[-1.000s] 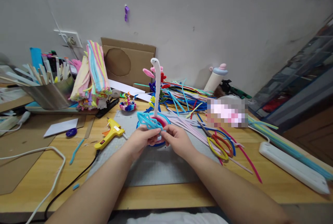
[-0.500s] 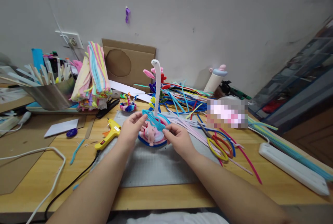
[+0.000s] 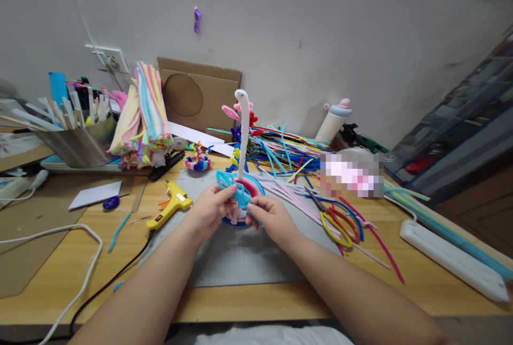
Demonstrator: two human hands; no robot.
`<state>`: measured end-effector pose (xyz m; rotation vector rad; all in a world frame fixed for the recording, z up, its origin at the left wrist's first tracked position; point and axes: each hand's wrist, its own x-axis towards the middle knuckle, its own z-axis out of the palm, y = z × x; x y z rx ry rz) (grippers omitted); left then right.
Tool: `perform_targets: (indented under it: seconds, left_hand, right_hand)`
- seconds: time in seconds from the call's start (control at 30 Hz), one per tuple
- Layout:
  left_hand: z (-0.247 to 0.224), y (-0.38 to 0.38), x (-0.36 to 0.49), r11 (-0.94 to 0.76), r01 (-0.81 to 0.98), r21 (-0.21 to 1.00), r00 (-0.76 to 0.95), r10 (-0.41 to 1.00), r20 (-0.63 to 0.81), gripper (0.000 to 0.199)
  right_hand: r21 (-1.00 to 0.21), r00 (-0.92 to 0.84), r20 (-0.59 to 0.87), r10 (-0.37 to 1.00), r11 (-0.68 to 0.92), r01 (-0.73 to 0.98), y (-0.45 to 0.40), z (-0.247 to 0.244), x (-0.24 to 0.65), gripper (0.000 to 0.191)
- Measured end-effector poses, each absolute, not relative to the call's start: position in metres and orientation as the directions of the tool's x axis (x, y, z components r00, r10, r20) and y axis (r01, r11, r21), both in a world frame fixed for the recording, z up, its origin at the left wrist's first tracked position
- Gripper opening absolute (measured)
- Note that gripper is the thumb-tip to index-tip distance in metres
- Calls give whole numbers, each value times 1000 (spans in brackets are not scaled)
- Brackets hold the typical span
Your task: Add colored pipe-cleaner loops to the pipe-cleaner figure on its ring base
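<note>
Between my two hands is a light-blue pipe cleaner shape, bent into several loops. My left hand pinches it near its middle, thumb on top. With thumb and fingers closed, my right hand grips its lower right end. Behind it, on the grey mat, rests a round base with pink, white and blue rings, partly hidden by my hands. A tall white fuzzy stem with a curved top rises from the base. Pink fuzzy pieces sit low on the base, mostly covered.
A yellow glue gun lies left of the mat, its black cord trailing forward. Scissors lie at right among loose pipe cleaners. A metal pot of sticks stands far left; a power strip lies far right.
My left hand has slid along the blue shape toward its middle, and its upper left loop now shows beyond my fingers. My right hand has dropped slightly, tilting the shape.
</note>
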<state>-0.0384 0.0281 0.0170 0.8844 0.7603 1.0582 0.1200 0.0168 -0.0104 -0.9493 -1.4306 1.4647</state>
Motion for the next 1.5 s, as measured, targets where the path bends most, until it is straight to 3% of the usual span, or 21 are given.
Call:
perform_targets:
  seconds: [0.33, 0.57, 0.8, 1.27, 1.5]
  left_hand:
    - [18, 22, -41, 182, -222, 958, 382, 920, -87, 16]
    - [31, 17, -39, 292, -484, 825, 510, 860, -6, 23]
    - [23, 18, -35, 191, -431, 882, 417, 909, 7, 22]
    - [11, 20, -27, 236, -508, 829, 354, 934, -49, 17]
    - [8, 18, -24, 255, -507, 823, 455, 890, 4, 17]
  right_hand:
    - [-981, -354, -80, 932, -136, -136, 19, -3, 125, 22]
    - [-926, -479, -104, 872, -261, -273, 17, 7, 129, 20]
    - [-895, -519, -120, 847, -318, -312, 15, 7, 128, 20]
    - [-893, -503, -75, 861, -282, -350, 14, 4, 126, 18]
    - [-911, -433, -30, 901, -203, -360, 12, 5, 124, 18]
